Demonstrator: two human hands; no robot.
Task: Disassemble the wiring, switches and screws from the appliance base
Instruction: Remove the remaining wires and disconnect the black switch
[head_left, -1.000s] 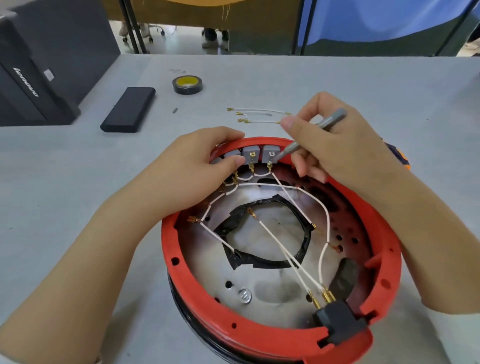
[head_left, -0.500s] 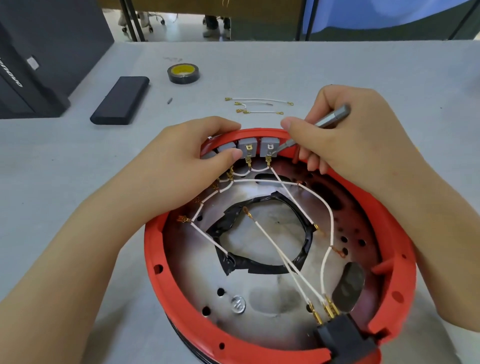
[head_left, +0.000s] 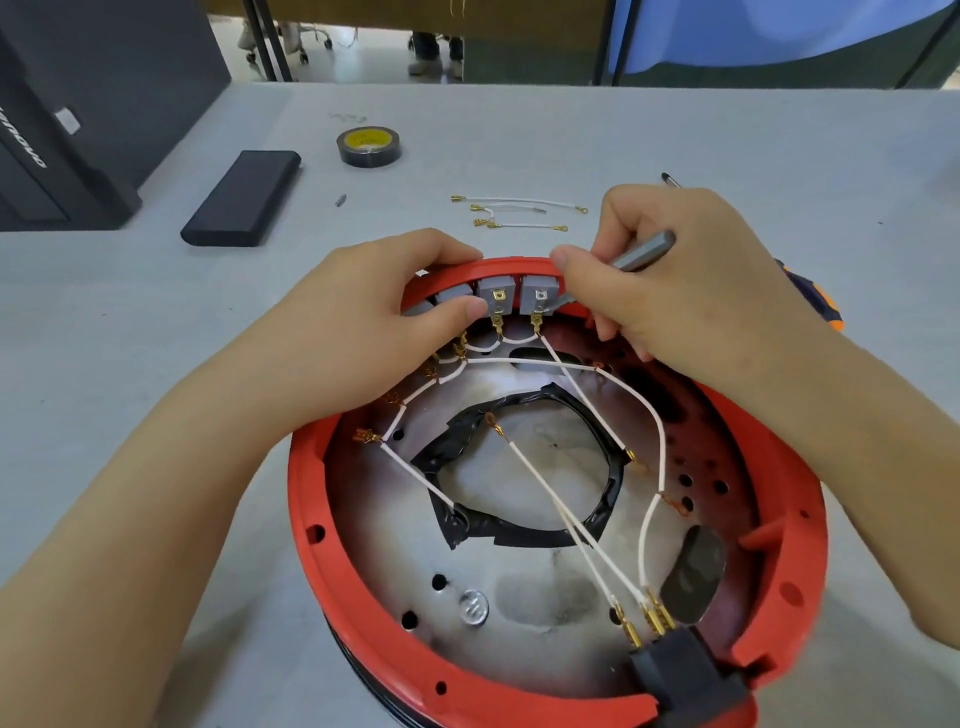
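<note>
**Switch bank next as we strip the red base**

Our right hand (head_left: 691, 291) pinches a grey metal tool (head_left: 641, 252) between thumb and curled fingers, its tip set against the rightmost of the grey switches (head_left: 540, 295) mounted inside the far rim of the appliance base (head_left: 306, 499). Our left hand (head_left: 374, 332) curls over that same rim, fingers hooked on the outer edge and thumb pressed on the switch bodies, bracing the base; its wrist crosses the left rim.

The red base sits upturned at the near edge of the bench (head_left: 727, 145), between our forearms.

We judge the job as early to midway: three loose wires (head_left: 519, 212) already lie on the bench just beyond the base, yet the switches are seated, white leads (head_left: 582, 400) run from their brass terminals across the metal floor to the black connector block (head_left: 685, 670) at the near right rim, and a screw (head_left: 474, 607) remains in the plate.

Toward the far left of the bench rest a tape roll (head_left: 369, 147) and a black case (head_left: 241, 198).
</note>
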